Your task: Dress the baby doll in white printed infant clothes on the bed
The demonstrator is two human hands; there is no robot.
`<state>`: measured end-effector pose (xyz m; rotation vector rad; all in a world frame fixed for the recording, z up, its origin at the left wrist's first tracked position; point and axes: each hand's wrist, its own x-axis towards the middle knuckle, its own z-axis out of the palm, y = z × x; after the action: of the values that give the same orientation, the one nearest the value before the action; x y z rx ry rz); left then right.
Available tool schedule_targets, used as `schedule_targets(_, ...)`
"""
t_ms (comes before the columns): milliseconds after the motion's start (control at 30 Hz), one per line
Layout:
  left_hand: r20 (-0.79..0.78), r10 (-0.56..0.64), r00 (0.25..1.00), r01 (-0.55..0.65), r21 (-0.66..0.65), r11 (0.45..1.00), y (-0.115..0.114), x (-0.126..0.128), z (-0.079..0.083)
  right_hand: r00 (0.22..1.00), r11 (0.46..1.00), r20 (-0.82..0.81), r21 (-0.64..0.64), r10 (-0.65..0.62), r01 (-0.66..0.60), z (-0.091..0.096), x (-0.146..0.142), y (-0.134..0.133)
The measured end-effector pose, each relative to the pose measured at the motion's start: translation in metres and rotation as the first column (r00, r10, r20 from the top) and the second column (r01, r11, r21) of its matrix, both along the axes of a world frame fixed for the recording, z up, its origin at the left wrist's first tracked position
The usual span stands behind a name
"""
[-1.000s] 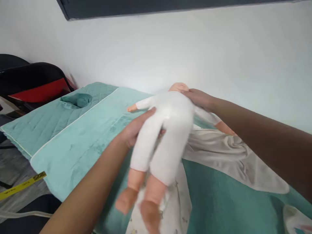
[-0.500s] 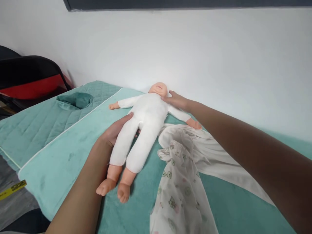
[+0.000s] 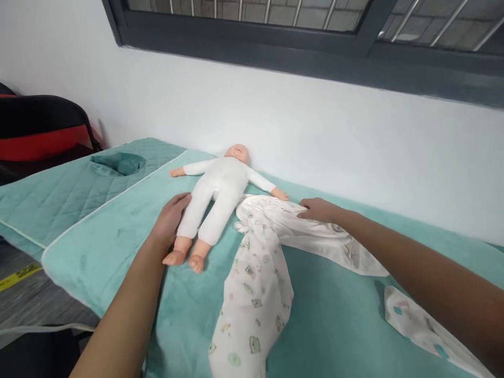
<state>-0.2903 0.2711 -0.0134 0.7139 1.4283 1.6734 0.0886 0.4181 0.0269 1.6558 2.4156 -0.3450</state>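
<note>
A baby doll (image 3: 226, 181) with a white cloth body lies on its back, arms spread, head by the wall. My left hand (image 3: 172, 218) rests beside its leg on the left, fingers stretched out and touching the thigh. To the doll's right, a white baby garment (image 3: 255, 278) with small printed animals lies crumpled, one part toward me and another off to the right. At the upper edge of that right part, my right hand (image 3: 319, 210) has its thumb and fingers bent closely around the cloth.
A green padded mat (image 3: 326, 310) lies under everything, with a quilted section and a hollowed green cushion (image 3: 120, 164) at left. Another printed cloth (image 3: 425, 325) lies under my right forearm. A black and red chair (image 3: 43, 128) stands at left. A barred window (image 3: 252, 31) is above.
My right hand has left the doll's shoulder and moved right and down to the garment. The left hand has slid down along the doll's leg. The view has tilted up.
</note>
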Motion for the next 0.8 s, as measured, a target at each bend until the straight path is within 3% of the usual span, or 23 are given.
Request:
schedule_targets(67,0.059,0.043,0.997,-0.043,-0.003,0.999,-0.030,0.005,-0.005,1.000,0.999,-0.017,0.041,0.005,-0.005,0.008,-0.004,-0.019)
schedule_targets(133,0.146,0.154,0.977,-0.164,0.053,0.985,-0.064,0.012,-0.013,0.999,0.997,-0.046,0.072,0.023,-0.020,0.018,-0.015,-0.039)
schedule_targets(267,0.238,0.284,0.929,-0.320,0.127,0.939,-0.129,0.037,-0.029,0.981,0.979,-0.151,0.181,0.126,-0.097,0.039,-0.050,-0.089)
schedule_targets(400,0.279,0.224,0.934,-0.261,0.100,0.960,-0.171,0.067,-0.035,0.929,0.956,-0.246,0.168,0.277,-0.241,0.053,-0.084,-0.153)
schedule_targets(533,0.212,0.038,0.977,-0.036,-0.016,0.999,-0.183,0.090,-0.033,0.882,0.909,-0.294,-0.086,0.368,-0.407,0.058,-0.094,-0.200)
schedule_targets(600,0.183,-0.088,0.979,0.102,-0.070,0.992,-0.181,0.099,-0.029,0.894,0.917,-0.312,-0.131,0.322,-0.377,0.056,-0.089,-0.209)
schedule_targets(667,0.195,-0.194,0.961,0.215,-0.092,0.972,-0.175,0.109,-0.023,0.925,0.952,-0.283,-0.095,0.254,-0.291,0.052,-0.081,-0.212)
schedule_targets(733,0.235,-0.283,0.930,0.309,-0.078,0.948,-0.168,0.119,-0.017,0.952,0.972,-0.229,-0.072,0.202,-0.223,0.048,-0.074,-0.214)
schedule_targets(800,0.290,-0.360,0.887,0.388,-0.042,0.921,-0.160,0.128,-0.010,0.955,0.964,-0.222,-0.134,0.195,-0.228,0.044,-0.069,-0.222)
